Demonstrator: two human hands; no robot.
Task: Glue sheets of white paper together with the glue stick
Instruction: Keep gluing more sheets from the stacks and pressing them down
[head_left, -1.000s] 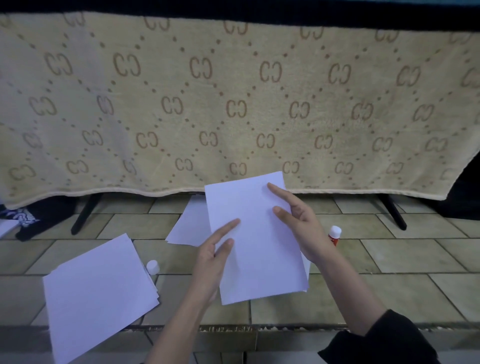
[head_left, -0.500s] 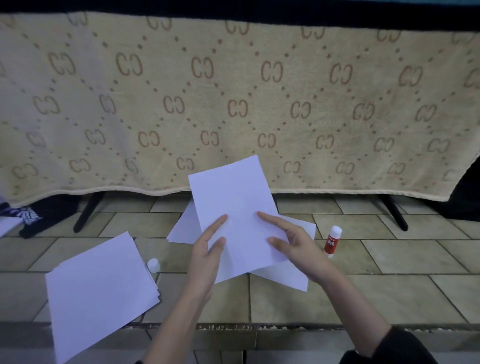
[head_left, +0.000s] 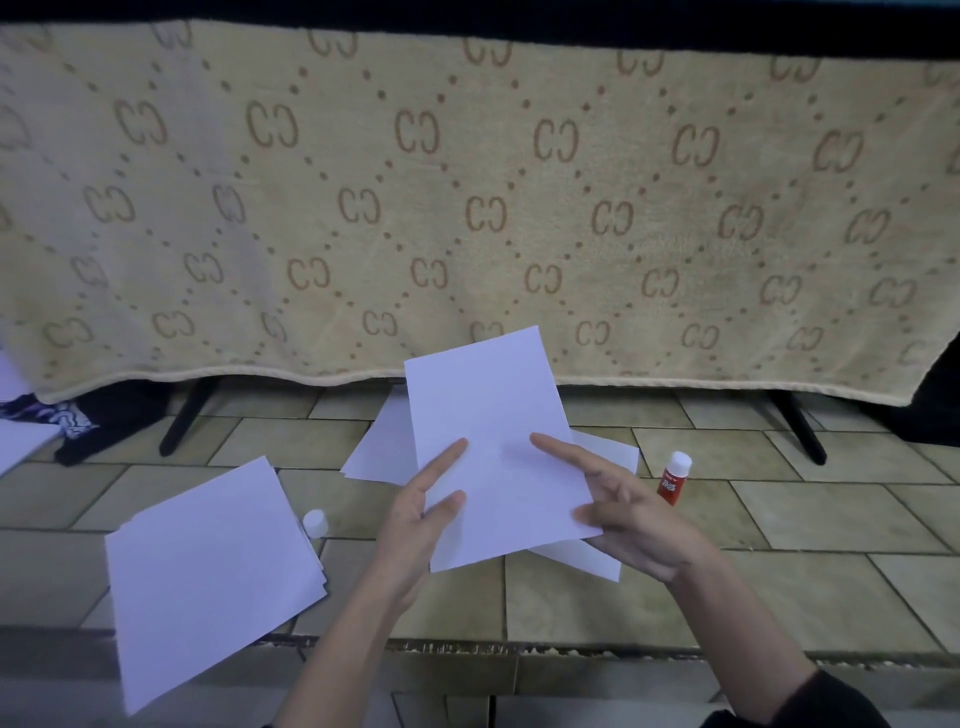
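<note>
Left hand (head_left: 415, 525) and right hand (head_left: 631, 512) both hold the top sheet (head_left: 493, 441) by its near edge, index fingers laid straight on its face, thumbs hidden under it, so a pinch is likely but cannot be confirmed. The sheet is lifted and tilted, above the floor.

Left to right: paper stack (head_left: 208, 571) on the tiles, white cap (head_left: 315, 521) just beside its right edge, then the held sheet over the lower sheets (head_left: 379, 452), then the glue stick (head_left: 674, 478) standing upright on the floor, right of the hand.

Step looks like aligning the sheet onto the ones below. To do it well: square the corners first, land one edge, then smooth outward so no bubbles or skew set in.

Sheet's long axis runs away from the person, far end leaning slightly left. The glue stick's axis is vertical, white end up.
</note>
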